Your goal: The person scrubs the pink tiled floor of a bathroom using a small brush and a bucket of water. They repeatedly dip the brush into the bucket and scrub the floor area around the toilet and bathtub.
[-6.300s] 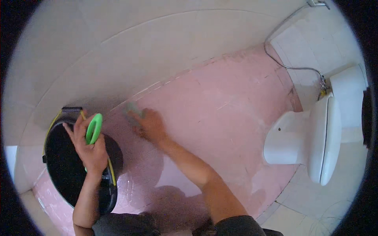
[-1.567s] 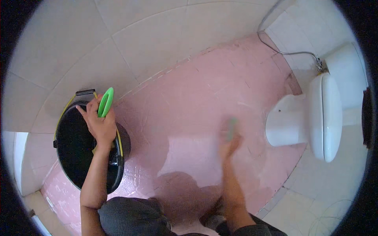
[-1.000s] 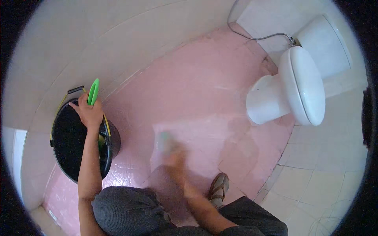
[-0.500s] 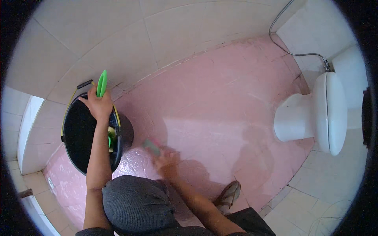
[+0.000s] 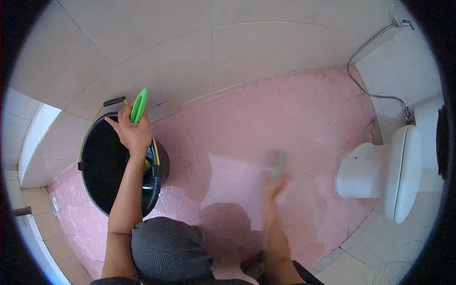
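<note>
At the left stands a black bucket (image 5: 164,164) with a yellow wire handle. My left hand (image 5: 135,135) is at its far rim, closed round a bright green looped handle (image 5: 139,105) that sticks up past the fingers; whatever that handle belongs to is hidden. Inside the bucket, partly behind my forearm, a small yellowish thing (image 5: 148,165) shows. My right hand (image 5: 276,185) is over the pink floor (image 5: 237,123), gripping a pale green block (image 5: 279,163). Motion blurs the block, so I cannot tell if it is a sponge or a brush.
A white toilet (image 5: 403,175) stands at the right, with a metal hose (image 5: 375,96) on the wall beside it. A tiled wall (image 5: 166,52) bounds the far side. Dark grey ribbed cloth (image 5: 171,249) fills the lower middle. Wet floor glistens near the bucket.
My right hand has swept right across the floor with the pale green block, away from the bucket. My left hand keeps its place at the rim. The whole view has shifted slightly.
</note>
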### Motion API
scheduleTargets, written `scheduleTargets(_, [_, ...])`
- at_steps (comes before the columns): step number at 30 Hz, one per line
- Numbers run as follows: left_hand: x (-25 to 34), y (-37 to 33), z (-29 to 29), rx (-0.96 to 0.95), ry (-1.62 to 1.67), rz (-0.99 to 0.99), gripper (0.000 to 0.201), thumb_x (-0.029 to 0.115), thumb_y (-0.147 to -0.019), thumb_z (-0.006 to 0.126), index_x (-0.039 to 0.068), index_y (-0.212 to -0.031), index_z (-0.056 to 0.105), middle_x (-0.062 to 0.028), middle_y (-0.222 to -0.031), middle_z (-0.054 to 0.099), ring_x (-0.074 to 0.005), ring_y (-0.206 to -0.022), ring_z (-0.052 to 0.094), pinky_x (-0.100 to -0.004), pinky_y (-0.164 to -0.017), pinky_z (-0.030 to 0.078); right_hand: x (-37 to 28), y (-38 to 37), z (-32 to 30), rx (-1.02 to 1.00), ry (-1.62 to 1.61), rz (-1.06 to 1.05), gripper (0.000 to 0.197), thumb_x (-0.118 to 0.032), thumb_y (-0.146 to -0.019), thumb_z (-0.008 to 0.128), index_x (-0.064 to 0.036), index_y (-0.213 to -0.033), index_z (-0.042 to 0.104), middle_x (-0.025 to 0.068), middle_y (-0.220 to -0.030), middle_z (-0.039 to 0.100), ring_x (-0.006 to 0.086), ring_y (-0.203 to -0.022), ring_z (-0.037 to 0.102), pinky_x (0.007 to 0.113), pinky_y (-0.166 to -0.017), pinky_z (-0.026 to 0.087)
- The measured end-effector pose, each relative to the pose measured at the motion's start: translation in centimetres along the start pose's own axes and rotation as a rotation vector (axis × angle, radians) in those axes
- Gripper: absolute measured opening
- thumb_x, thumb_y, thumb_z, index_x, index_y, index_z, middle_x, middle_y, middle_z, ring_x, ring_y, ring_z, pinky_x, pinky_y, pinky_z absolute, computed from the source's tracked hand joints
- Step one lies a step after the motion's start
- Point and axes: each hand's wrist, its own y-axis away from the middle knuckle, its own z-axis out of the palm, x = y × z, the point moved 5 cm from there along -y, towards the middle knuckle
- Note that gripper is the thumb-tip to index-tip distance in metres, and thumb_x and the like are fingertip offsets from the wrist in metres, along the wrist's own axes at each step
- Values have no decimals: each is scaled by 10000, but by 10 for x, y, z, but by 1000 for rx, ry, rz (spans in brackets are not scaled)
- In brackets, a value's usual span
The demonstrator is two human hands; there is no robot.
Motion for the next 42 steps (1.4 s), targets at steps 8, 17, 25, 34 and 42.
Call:
scheduleTargets(8, [-1, -2, 4, -31, 57, 13, 336, 135, -754, 628, 83, -1087, 634, -93, -1055, 636, -280, -1082, 579, -547, -1161, 15, -133, 32, 103, -524, 198, -339, 534, -261, -746, 708, -14, -1192, 551, 234, -1113, 563, 402, -1080, 513, 508, -948, 387])
scheduleTargets(17, [6, 0, 1, -35, 49, 26, 332, 104, -752, 616, 70, -1082, 627, -97, -1015, 633, -291, -1058, 578, -542, -1162, 48, 50, -169, -71, 219, 412, 541, 554, -456, -818, 634, 3, -1123, 573, 225, -1035, 594, 364, -900, 581, 461, -781, 459])
scheduleTargets(25, [-7, 0, 5, -86, 40, 46, 358, 90, -756, 605, 41, -1110, 615, -125, -1042, 612, -317, -1046, 579, -536, -1161, 40, -255, 3, 182, -831, -187, -209, 485, -286, -816, 619, -54, -1240, 576, 226, -1144, 569, 403, -1077, 525, 553, -924, 388])
scheduleTargets(34, [0, 3, 5, -80, 13, 28, 390, 89, -762, 599, 51, -1150, 599, -110, -1049, 607, -300, -1064, 577, -538, -1164, 42, 38, -195, -85, 342, 379, 372, 506, -414, -832, 639, -27, -1152, 580, 231, -1025, 623, 404, -960, 599, 500, -834, 464])
scheduleTargets(42, [-18, 0, 9, -29, -13, 59, 418, 162, -785, 630, 70, -1192, 593, -98, -1099, 612, -311, -1115, 562, -521, -1169, 37, -106, 20, 63, -396, 241, -154, 563, -282, -774, 680, 4, -1226, 504, 236, -1199, 507, 383, -1112, 470, 517, -963, 342])
